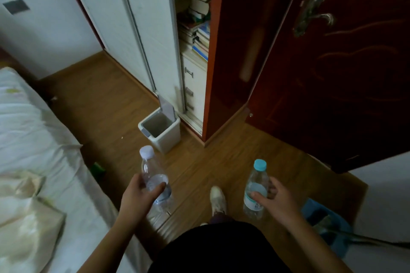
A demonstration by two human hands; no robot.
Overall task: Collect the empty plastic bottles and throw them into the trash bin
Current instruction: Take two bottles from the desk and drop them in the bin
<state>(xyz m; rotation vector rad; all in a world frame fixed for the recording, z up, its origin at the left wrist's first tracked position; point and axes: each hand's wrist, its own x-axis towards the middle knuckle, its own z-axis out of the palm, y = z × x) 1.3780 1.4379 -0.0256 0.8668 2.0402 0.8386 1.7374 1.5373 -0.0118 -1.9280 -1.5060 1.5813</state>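
My left hand [138,197] grips a clear plastic bottle with a white cap [149,166], held upright around its middle. In my right hand [277,202] is a second clear bottle with a light blue cap [255,181], also upright. Both bottles look empty. A small white trash bin [175,134] stands on the wooden floor ahead of the left bottle, its lid flipped up against the wardrobe and its mouth open. Both hands hover above the floor, a short way short of the bin.
A bed with pale bedding [33,150] fills the left. A white sliding wardrobe [155,39] with stacked books stands behind the bin. A dark red door [332,73] hangs open on the right. A blue dustpan [328,224] lies at lower right. My shoe [218,199] rests on the floor.
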